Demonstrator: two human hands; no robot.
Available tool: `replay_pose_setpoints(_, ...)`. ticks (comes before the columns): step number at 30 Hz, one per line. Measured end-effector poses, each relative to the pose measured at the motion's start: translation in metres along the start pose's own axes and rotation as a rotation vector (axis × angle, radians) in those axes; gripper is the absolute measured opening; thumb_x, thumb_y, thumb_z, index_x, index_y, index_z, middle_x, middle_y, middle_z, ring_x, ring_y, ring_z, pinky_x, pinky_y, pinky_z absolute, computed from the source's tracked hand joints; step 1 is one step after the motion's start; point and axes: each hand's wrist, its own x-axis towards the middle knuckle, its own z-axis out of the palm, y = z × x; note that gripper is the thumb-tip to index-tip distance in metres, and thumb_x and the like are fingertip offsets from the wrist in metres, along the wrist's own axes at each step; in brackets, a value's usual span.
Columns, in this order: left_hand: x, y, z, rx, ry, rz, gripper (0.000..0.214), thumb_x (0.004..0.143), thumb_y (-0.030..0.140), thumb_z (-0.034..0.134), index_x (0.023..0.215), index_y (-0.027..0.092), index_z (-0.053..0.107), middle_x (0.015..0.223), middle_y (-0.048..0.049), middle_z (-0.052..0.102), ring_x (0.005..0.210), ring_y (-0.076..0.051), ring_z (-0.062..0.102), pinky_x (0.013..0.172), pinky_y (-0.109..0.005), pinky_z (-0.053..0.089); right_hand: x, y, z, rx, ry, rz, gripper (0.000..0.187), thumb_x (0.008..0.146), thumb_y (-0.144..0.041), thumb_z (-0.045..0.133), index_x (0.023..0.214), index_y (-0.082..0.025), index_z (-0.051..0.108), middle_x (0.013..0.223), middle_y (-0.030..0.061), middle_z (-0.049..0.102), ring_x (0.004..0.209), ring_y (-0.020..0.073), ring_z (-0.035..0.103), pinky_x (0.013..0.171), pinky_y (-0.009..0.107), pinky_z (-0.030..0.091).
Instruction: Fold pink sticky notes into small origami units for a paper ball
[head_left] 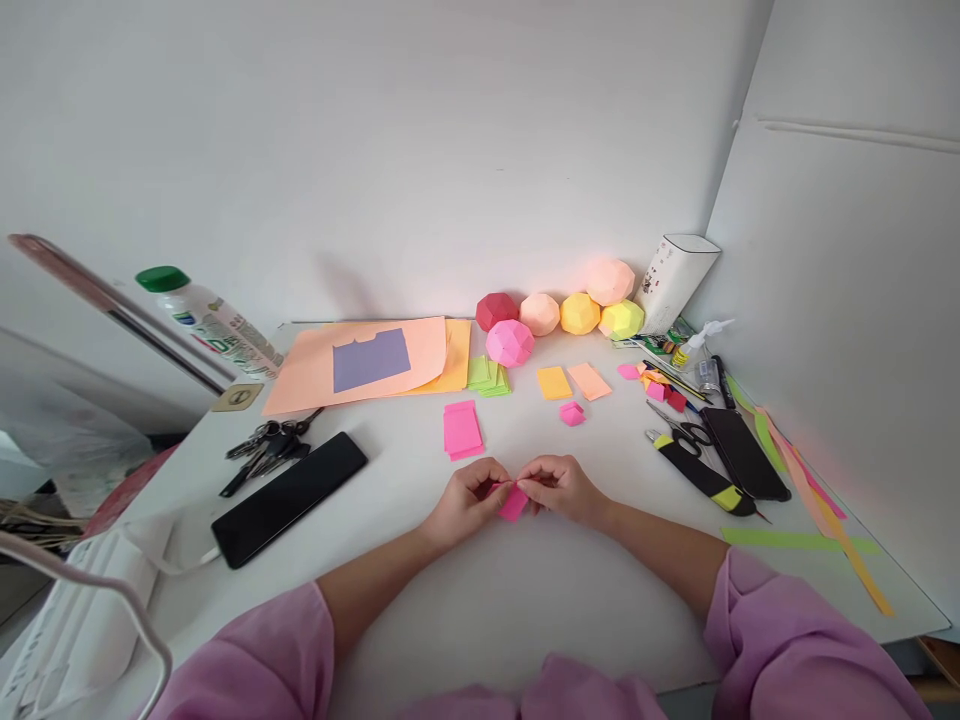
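Near the middle of the white table point(570, 610), a small pink piece of paper point(514, 504) is pinched between my two hands. My left hand point(476, 497) grips its left upper edge with thumb and fingers. On the other side, the fingertips of my right hand point(561, 488) close on its right upper edge. Just beyond my left hand lies a stack of pink paper slips point(463, 429). A small folded pink paper piece point(571, 413) sits beyond my right hand. Behind these are green slips point(489, 376), a yellow slip point(554, 383) and a peach slip point(589, 381).
Faceted paper balls point(510, 343) stand along the wall. On the right are scissors point(681, 428), a utility knife point(701, 475), a glue bottle point(694, 345) and paper strips point(795, 541). Leftward lie a black phone point(290, 498), keys point(270, 447), large paper sheets point(307, 370) and a bottle point(214, 325).
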Motion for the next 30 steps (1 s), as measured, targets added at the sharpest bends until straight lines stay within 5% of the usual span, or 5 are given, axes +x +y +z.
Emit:
replay_pose_setpoints(9, 0.0, 0.001, 0.001, 0.094, 0.008, 0.075, 0.013, 0.077, 0.024, 0.057, 0.067, 0.016, 0.056, 0.07, -0.0027, 0.055, 0.064, -0.013, 0.05, 0.059, -0.025, 0.042, 0.0, -0.001, 0.004, -0.092, 0.049, -0.037, 0.004, 0.071, -0.017, 0.056, 0.067, -0.017, 0.056, 0.053, -0.0036, 0.053, 0.047, 0.0091, 0.052, 0.044, 0.02, 0.04)
replay_pose_setpoints(14, 0.002, -0.001, -0.006, -0.069, 0.101, -0.033, 0.019, 0.075, 0.031, 0.059, 0.065, 0.016, 0.051, 0.065, 0.0006, 0.05, 0.06, -0.011, 0.045, 0.056, -0.023, 0.038, 0.001, -0.001, -0.004, 0.123, 0.122, 0.03, 0.01, 0.076, -0.022, 0.051, 0.069, -0.018, 0.045, 0.061, -0.0014, 0.058, 0.045, 0.0093, 0.053, 0.04, 0.019, 0.039)
replay_pose_setpoints(19, 0.003, 0.003, -0.008, -0.115, 0.032, -0.068, 0.022, 0.075, 0.035, 0.06, 0.066, 0.016, 0.052, 0.065, 0.0008, 0.051, 0.06, -0.011, 0.045, 0.057, -0.024, 0.038, 0.0, -0.004, -0.003, 0.074, 0.017, -0.011, 0.015, 0.08, -0.03, 0.057, 0.086, -0.018, 0.051, 0.073, -0.0002, 0.06, 0.053, 0.0091, 0.054, 0.047, 0.021, 0.043)
replay_pose_setpoints(22, 0.003, 0.005, -0.007, -0.104, 0.0, -0.082, 0.022, 0.074, 0.035, 0.061, 0.065, 0.016, 0.052, 0.065, 0.0004, 0.052, 0.061, -0.012, 0.046, 0.058, -0.024, 0.038, -0.001, -0.004, -0.002, -0.024, -0.03, -0.046, 0.019, 0.081, -0.034, 0.058, 0.078, -0.016, 0.058, 0.065, -0.0009, 0.058, 0.052, 0.0089, 0.053, 0.051, 0.022, 0.043)
replay_pose_setpoints(30, 0.004, -0.005, -0.01, -0.343, 0.197, -0.095, 0.023, 0.077, 0.038, 0.058, 0.07, 0.018, 0.05, 0.066, 0.0017, 0.05, 0.061, -0.011, 0.046, 0.06, -0.023, 0.039, 0.0, 0.001, -0.006, 0.027, 0.057, 0.026, 0.024, 0.083, -0.039, 0.056, 0.077, -0.015, 0.057, 0.067, 0.0009, 0.062, 0.049, 0.0088, 0.054, 0.045, 0.02, 0.04)
